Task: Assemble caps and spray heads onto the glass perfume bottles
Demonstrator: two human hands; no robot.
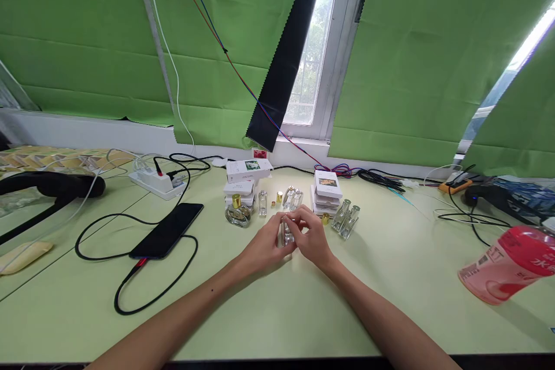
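My left hand [269, 240] is closed around a small clear glass perfume bottle [287, 236], low over the table's middle. My right hand [310, 236] is closed too, its fingertips pinched at the bottle's top; any small part between them is hidden. Just beyond my hands stand another clear bottle [292, 199], a slim glass bottle [262, 203] and a gold cap [280, 196]. To the left sits a rounded bottle with a gold cap [238, 214]. Two tall glass bottles [346, 219] lean together at the right, near another gold cap [325, 219].
White boxes are stacked at left [248, 171] and right [327, 183] behind the bottles. A phone [167, 231] lies left with a looping black cable. Farther left is a power strip [158, 182]. A pink-labelled drink bottle [505, 266] stands at the right.
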